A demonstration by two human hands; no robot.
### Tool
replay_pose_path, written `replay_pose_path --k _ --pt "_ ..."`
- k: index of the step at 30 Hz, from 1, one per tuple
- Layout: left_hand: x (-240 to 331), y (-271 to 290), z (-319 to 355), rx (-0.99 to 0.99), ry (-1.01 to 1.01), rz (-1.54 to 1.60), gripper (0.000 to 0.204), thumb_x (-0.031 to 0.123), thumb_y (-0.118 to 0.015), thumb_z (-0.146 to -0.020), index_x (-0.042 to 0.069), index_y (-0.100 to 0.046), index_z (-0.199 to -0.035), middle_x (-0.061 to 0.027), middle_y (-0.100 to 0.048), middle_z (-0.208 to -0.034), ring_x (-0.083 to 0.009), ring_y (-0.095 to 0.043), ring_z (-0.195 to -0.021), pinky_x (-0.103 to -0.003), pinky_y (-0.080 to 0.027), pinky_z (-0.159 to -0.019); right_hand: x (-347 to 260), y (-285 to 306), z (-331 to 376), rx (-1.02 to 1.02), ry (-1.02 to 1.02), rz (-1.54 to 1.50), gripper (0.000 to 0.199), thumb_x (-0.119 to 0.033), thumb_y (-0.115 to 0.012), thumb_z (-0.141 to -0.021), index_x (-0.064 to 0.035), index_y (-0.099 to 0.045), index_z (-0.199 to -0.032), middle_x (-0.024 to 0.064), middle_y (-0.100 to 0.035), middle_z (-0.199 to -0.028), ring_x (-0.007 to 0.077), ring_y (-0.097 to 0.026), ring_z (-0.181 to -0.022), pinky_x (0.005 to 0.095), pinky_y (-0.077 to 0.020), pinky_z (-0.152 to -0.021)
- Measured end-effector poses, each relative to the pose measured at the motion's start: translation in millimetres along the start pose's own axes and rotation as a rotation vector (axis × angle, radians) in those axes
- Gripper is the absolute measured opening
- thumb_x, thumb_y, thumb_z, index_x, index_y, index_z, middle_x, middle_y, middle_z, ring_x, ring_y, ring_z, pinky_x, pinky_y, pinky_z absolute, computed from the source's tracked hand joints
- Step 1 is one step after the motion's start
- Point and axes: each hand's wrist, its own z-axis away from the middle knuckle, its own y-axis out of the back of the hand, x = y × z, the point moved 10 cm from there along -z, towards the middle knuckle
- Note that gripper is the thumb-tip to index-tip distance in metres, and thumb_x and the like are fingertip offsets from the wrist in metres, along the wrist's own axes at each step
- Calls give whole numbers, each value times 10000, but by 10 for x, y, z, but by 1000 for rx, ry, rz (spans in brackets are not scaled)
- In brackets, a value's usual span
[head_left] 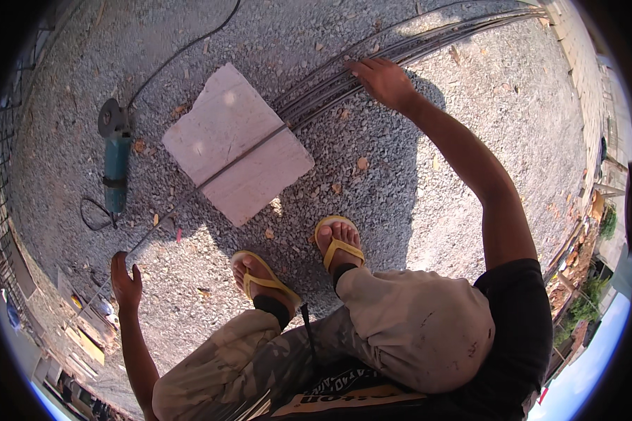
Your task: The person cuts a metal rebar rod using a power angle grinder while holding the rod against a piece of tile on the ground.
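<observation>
Steel rods [428, 38] at upper centre lie under the right hand [380, 79] (fingers spread), while the left hand [125, 281] hangs open lower left.

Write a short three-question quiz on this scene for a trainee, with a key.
1. True or false: the right hand rests on the bundle of steel rods.
2. What lies across the top of the pale block? A) a hammer B) a single thin rod C) a rope
3. Fill in: the teal grinder lies on the ____, to the left of the block.

Key: 1 true. 2 B, the thin rod; its near end reaches toward the open left hand. 3 gravel.
</observation>
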Motion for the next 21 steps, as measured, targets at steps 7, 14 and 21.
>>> replay_pose_path --k 7,14,21 --pt "8 34 -59 19 -47 1 436 1 -612 -855 -44 -504 -1276 -274 -535 -1256 -477 -526 -1176 -508 -445 -1012 221 -125 -336 -314 -140 -127 248 -136 -625 -893 -157 -724 -1119 109 -675 -1160 320 -670 -1071 451 -556 -871" --pt "-53 24 -43 23 -28 12 441 -3 -608 -851 -38 -509 -1280 -268 -535 -1263 -470 -526 -1184 -503 -445 -1018 158 -221 -550 -383 -9 -33 189 -68 -638 -859 -118 -701 -1030 122 -629 -1022 327 -681 -964 470 -564 -802" --pt "-72 31 3 15 2 33 437 -3 -614 -848 -32 -517 -1273 -262 -537 -1267 -465 -525 -1195 -499 -439 -1026 51 -233 -474 -324 -28 1 231 -89 -599 -886 -117 -700 -1092 190 -620 -1093 387 -679 -996 495 -580 -827"
